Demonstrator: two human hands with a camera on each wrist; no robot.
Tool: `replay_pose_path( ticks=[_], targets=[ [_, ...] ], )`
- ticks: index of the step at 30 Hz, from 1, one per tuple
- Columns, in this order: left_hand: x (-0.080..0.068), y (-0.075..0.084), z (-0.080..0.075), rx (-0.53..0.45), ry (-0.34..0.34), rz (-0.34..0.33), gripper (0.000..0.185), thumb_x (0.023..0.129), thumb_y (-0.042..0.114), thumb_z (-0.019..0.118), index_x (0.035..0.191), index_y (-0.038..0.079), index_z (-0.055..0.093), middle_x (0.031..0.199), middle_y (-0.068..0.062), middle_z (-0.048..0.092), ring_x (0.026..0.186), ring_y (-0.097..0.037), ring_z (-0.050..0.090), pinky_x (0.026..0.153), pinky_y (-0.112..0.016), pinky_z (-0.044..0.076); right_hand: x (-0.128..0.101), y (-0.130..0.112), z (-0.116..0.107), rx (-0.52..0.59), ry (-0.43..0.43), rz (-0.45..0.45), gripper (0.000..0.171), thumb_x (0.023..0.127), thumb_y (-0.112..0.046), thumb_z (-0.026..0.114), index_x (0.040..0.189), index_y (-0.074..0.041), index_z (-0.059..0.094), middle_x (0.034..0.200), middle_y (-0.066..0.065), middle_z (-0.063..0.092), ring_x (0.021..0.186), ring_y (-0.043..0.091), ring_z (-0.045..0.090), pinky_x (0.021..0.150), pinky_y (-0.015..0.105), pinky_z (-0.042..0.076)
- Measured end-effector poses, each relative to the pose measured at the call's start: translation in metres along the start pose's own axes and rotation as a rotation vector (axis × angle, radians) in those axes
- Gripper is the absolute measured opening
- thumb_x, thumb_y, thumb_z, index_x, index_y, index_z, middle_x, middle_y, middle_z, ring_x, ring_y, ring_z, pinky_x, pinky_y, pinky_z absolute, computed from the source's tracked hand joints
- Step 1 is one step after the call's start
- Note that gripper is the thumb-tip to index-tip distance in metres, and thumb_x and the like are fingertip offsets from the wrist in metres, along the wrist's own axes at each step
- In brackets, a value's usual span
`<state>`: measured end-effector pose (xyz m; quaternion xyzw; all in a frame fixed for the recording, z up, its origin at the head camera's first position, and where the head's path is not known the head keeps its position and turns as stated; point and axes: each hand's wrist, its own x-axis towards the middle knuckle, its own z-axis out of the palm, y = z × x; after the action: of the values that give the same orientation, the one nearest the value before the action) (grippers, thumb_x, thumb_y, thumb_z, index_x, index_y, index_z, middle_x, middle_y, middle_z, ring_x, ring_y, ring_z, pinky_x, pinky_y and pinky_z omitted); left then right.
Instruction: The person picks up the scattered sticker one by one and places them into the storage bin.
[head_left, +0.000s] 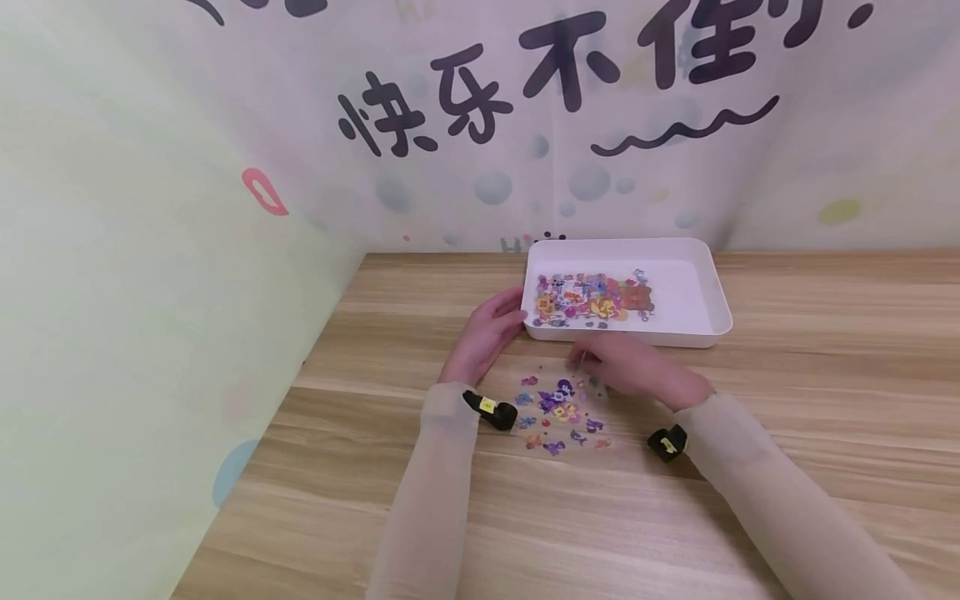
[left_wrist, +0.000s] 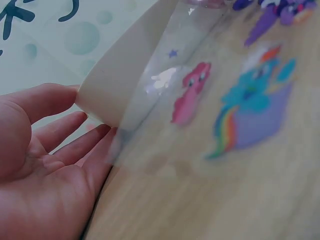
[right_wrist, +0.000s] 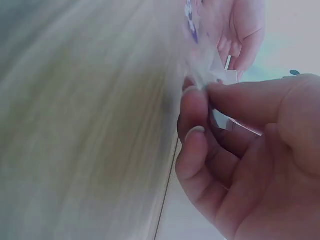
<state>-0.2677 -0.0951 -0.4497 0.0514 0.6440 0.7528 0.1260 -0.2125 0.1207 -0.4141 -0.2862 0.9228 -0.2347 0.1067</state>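
A clear sticker sheet (head_left: 558, 410) with small colourful pony stickers lies on the wooden table (head_left: 825, 400), in front of a white tray (head_left: 705, 287). My right hand (head_left: 583, 360) pinches the sheet's far edge between thumb and forefinger; the right wrist view shows this pinch on the sticker sheet (right_wrist: 205, 82) close up. My left hand (head_left: 510, 308) lies open beside the tray's left front corner, with its fingers touching that corner. In the left wrist view the open palm of the left hand (left_wrist: 65, 145) sits next to the tray corner (left_wrist: 125, 65) and the sticker sheet (left_wrist: 250, 110).
A second sheet of stickers (head_left: 588, 298) lies inside the tray's left half. A printed backdrop (head_left: 525, 125) hangs behind the table and a pale wall (head_left: 135, 333) closes off the left side. Black wrist cameras (head_left: 491, 410) sit on both forearms.
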Motion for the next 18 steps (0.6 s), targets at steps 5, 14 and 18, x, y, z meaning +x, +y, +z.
replay_pose_path(
  ticks=[5,14,18],
  targets=[
    [-0.001,0.001,0.0,0.013,0.006,-0.005,0.048,0.087,0.009,0.056,0.133,0.011,0.042,0.134,-0.003,0.043,0.116,-0.011,0.045,0.092,-0.023,0.041,0.001,0.002,-0.001,-0.048,0.039,-0.029,0.016,0.091,-0.012,0.05,0.098,-0.013,0.064,0.097,0.001,0.061,0.087,0.016,0.055,0.081,0.037,0.047],
    [-0.01,0.015,0.004,0.018,-0.043,-0.025,0.051,0.089,0.006,0.051,0.137,0.006,0.034,0.14,-0.008,0.034,0.124,-0.017,0.038,0.097,-0.026,0.037,0.001,0.002,-0.004,-0.024,0.013,0.005,0.015,0.092,-0.017,0.049,0.098,-0.013,0.063,0.089,-0.002,0.06,0.076,0.012,0.052,0.072,0.033,0.047],
    [-0.012,0.017,0.005,0.023,-0.048,-0.028,0.051,0.089,0.006,0.051,0.137,0.006,0.033,0.14,-0.009,0.033,0.124,-0.017,0.037,0.097,-0.026,0.037,0.001,0.003,-0.005,-0.001,-0.009,0.022,0.016,0.092,-0.019,0.048,0.099,-0.013,0.062,0.087,-0.003,0.059,0.072,0.012,0.051,0.068,0.03,0.045]
  ],
)
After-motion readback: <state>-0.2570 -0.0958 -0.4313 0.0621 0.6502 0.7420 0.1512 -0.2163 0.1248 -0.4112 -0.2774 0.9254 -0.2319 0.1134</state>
